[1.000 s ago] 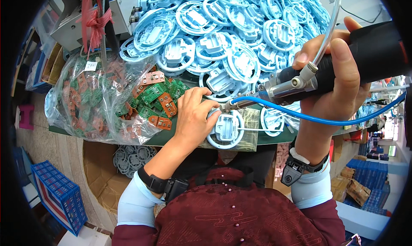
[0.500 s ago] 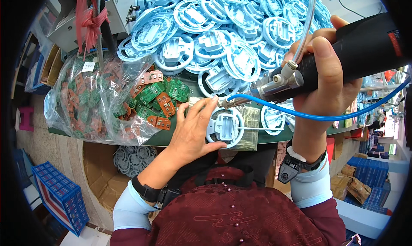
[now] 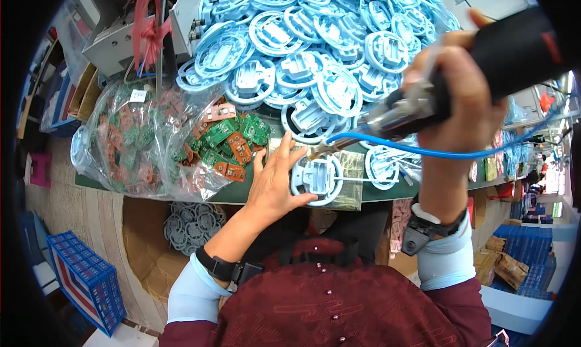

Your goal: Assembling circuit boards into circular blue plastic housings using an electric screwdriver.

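A light-blue round plastic housing [image 3: 319, 178] with a boxy centre and a thin stem lies on a yellowish clear block [image 3: 351, 195] at the table's near edge. My left hand [image 3: 273, 180] grips its left side, thumb at the near rim and fingers at the far rim. My right hand [image 3: 463, 92], blurred by motion, is wrapped round a black power screwdriver [image 3: 508, 53] with a metal nose and a blue hose [image 3: 423, 159]. Its tip points down-left to the housing's far rim, close to my left fingertips; whether it touches cannot be told.
A big heap of similar light-blue housings [image 3: 296, 68] fills the back of the table. At left lies a clear plastic bag [image 3: 154, 147] of green and orange circuit boards [image 3: 224, 135]. Below the table stands a cardboard box [image 3: 142, 238] with grey round parts, and a blue crate [image 3: 88, 280].
The screwdriver has tilted and shifted a little, its tip now lower at the housing's far rim. My left fingertips have drawn slightly nearer. The whole view has shifted slightly.
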Available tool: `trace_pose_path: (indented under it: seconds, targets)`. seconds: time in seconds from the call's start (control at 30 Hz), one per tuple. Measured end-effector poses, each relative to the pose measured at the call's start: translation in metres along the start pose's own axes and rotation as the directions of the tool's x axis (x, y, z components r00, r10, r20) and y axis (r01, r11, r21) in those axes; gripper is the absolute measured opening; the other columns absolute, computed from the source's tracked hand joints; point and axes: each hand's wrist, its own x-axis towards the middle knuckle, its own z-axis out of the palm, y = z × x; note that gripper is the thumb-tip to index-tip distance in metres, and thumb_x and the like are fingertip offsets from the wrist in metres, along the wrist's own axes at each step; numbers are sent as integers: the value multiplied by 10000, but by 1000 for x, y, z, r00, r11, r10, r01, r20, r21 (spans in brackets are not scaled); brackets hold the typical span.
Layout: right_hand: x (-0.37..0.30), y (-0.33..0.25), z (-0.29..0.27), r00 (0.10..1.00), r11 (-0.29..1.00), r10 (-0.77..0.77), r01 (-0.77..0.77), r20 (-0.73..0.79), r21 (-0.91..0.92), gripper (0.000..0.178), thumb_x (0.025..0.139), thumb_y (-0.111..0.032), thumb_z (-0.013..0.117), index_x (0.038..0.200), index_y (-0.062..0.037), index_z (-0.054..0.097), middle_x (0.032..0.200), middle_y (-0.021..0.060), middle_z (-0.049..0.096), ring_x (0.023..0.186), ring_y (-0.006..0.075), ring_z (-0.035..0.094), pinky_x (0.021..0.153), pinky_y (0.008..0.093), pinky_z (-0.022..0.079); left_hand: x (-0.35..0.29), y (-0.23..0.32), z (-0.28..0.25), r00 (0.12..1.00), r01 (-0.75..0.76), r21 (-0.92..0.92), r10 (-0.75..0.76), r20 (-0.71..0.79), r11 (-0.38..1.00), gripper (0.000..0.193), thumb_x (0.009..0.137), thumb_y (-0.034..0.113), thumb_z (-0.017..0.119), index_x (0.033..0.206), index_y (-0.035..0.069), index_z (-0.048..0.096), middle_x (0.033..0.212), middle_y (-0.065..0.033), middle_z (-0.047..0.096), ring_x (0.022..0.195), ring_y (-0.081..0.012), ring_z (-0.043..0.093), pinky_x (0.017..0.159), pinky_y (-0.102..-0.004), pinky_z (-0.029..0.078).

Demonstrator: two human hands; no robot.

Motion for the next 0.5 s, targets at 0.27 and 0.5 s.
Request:
trace_pose_path:
  seconds: [0.27,0.5]
  targets:
    - [-21,-17,36,991,995,18,-6,131,-96,483,859,-62,549,1291,79,383,734,86,530,603,168,582,569,289,485,-8,-8,6,997,-62,67,65,-43,996,1006,596,339,877,1422,70,370,1508,-137,338,1320,-275,425,1039,-609,247]
    - [-28,7,40,995,997,-20,27,97,-78,439,838,-7,566,1243,66,411,752,98,549,579,167,576,572,297,479,-10,-8,10,984,-94,63,103,-147,994,980,597,342,872,1415,94,393,1505,-138,339,1316,-270,426,1037,-610,256]
